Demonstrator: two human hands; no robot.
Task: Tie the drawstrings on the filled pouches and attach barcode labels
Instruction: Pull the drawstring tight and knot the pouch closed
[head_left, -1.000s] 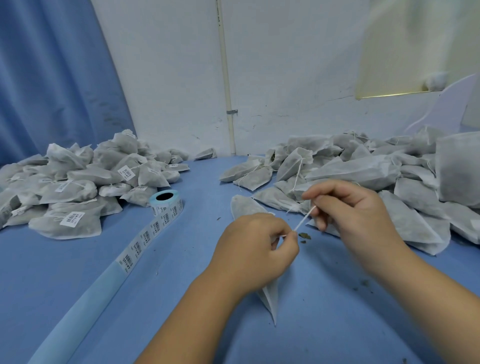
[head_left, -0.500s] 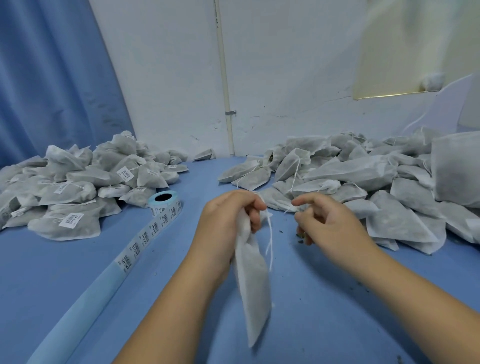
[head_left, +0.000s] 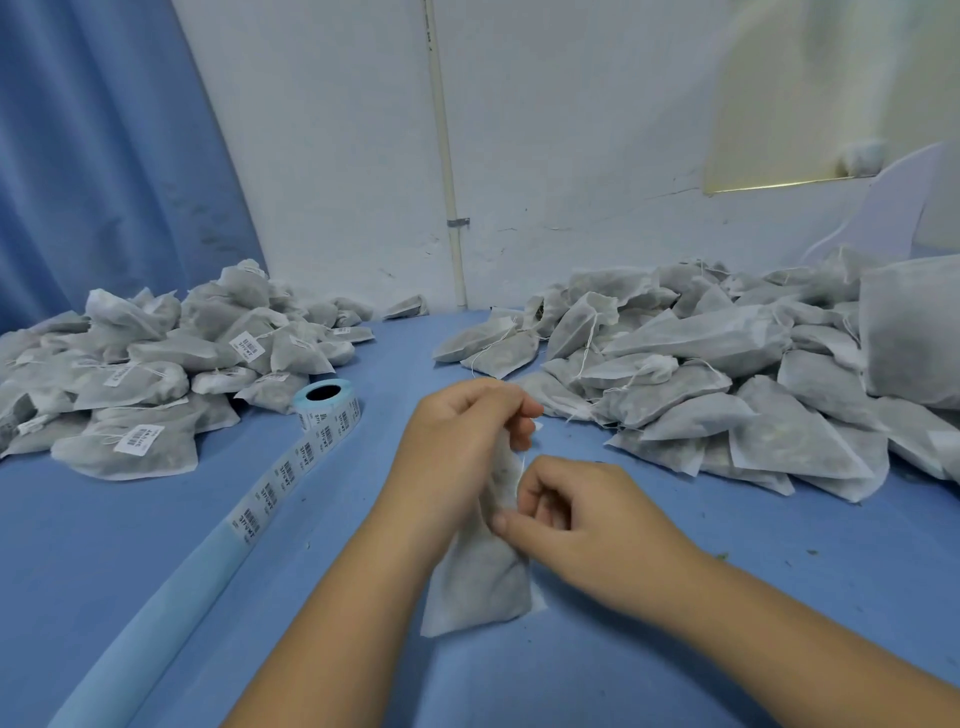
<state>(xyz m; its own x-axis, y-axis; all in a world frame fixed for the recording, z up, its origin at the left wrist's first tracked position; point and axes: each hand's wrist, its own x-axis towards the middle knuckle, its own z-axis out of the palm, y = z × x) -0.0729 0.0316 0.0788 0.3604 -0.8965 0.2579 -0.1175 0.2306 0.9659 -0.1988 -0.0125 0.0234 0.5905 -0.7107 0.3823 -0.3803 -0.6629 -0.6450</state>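
Left hand (head_left: 457, 447) grips the neck of one pouch (head_left: 478, 587), which hangs upright mid-worktop; whether its bottom edge touches the blue worktop (head_left: 675, 649) I can't tell. Right hand (head_left: 587, 519) sits just beside it, fingers curled, pinching the string (head_left: 522, 467), thumb against the pouch side. Label roll (head_left: 327, 402) stands left of the hands, strip trailing toward the near-left edge. Labelled pile (head_left: 140, 364) far left, unlabelled pile (head_left: 727, 374) right, both well apart from the held pouch
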